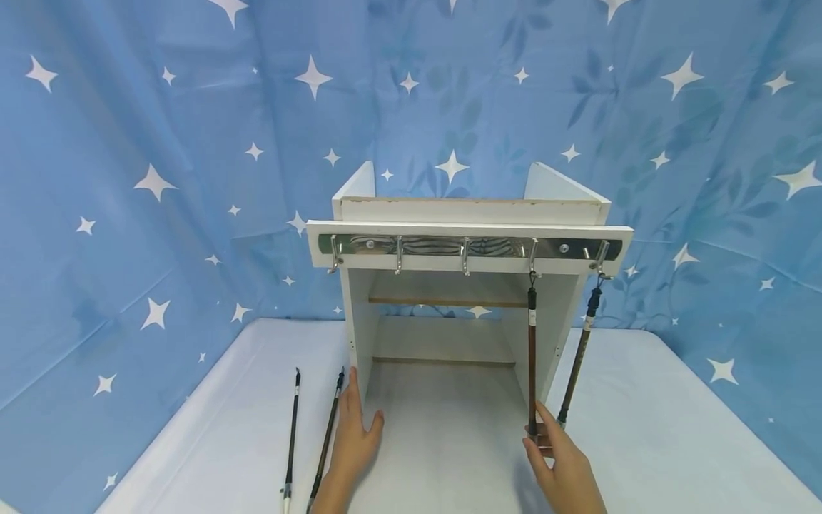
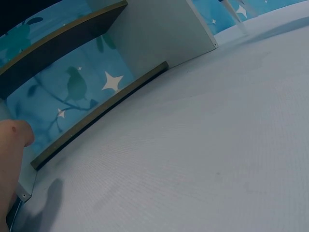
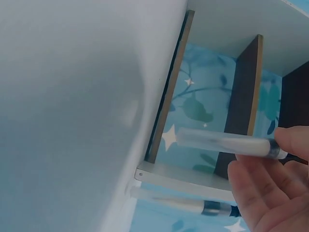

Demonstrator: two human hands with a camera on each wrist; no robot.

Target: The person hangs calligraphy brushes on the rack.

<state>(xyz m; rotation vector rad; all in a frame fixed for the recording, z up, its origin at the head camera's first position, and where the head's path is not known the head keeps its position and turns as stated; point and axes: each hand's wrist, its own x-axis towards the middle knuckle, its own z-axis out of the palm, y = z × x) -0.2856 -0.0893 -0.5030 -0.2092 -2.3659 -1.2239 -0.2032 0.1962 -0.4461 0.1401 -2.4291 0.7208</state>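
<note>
1. Right hand [image 1: 564, 471], near right: pinches the held brush [image 1: 531, 357] at its lower end between thumb and fingers; the wrist is cut off by the near edge.
2. Left hand [image 1: 354, 442], near left: released, fingers extended along the front edge of the rack's left panel [image 1: 357, 314]; whether they press on it cannot be told. The left wrist view shows only a cropped part of it.
3. Two loose brushes [image 1: 292, 428] lie left of the left hand on the white table [image 1: 205, 442]; their near ends run to or past the frame edge.
4. Held brush: hangs by its loop from the fourth hook [image 1: 533, 255] from the left. The right wrist view shows pale bristles in a translucent sleeve.
5. Second hanging brush [image 1: 580, 357]: on the far-right hook [image 1: 602, 255]; its lower end passes behind the right hand. Its sleeve is blurred in the right wrist view. Label print is illegible.
6. White rack [image 1: 475, 213]: stands mid-table, its hook rail facing near.
7. Blue star-patterned curtain [image 1: 193, 214]: at the far side, partly hidden by the rack.
</note>
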